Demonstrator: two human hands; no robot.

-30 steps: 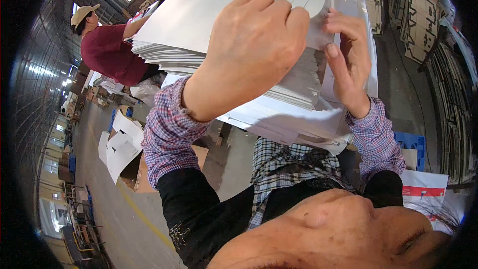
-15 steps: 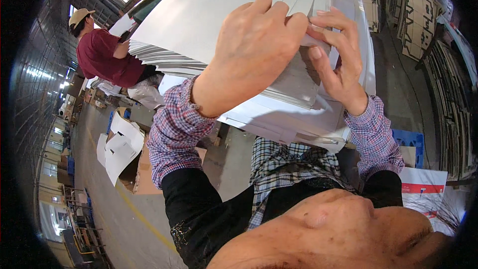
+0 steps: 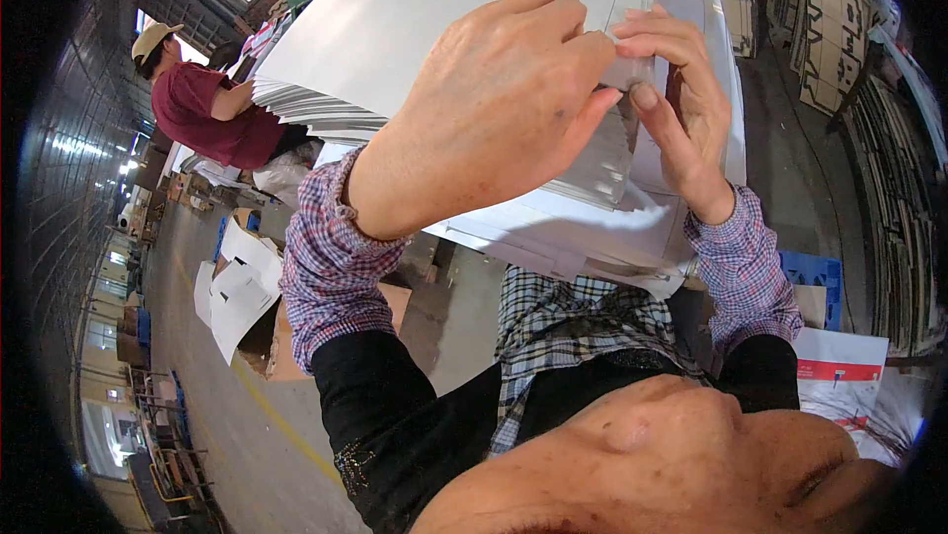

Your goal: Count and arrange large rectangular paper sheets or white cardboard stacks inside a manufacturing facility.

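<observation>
A thick stack of large white sheets (image 3: 385, 15), fanned along its edges, lies in front of me. My left hand (image 3: 494, 104) reaches across it with curled fingers, its thumb and fingertips closed on the sheets near their right corner. Just to the right, my right hand (image 3: 684, 104) pinches the same corner, thumb below and fingers above. The two hands' fingertips nearly meet there. More white sheets (image 3: 504, 228) lie beneath the fanned stack, closer to my body. How many sheets each hand grips is hidden by the fingers.
At the far left stands a co-worker in a maroon shirt (image 3: 212, 109) and cap. An open cardboard box (image 3: 284, 351) with white offcuts (image 3: 242, 292) sits on the floor. Patterned boards (image 3: 829, 30) and a tall pile of panels (image 3: 897, 228) line the right, near a blue pallet (image 3: 829, 287).
My left hand has shifted slightly left and turned, its thumb now showing beside the sheet corner. The right thumb has moved up against the corner. The co-worker's arms have moved.
</observation>
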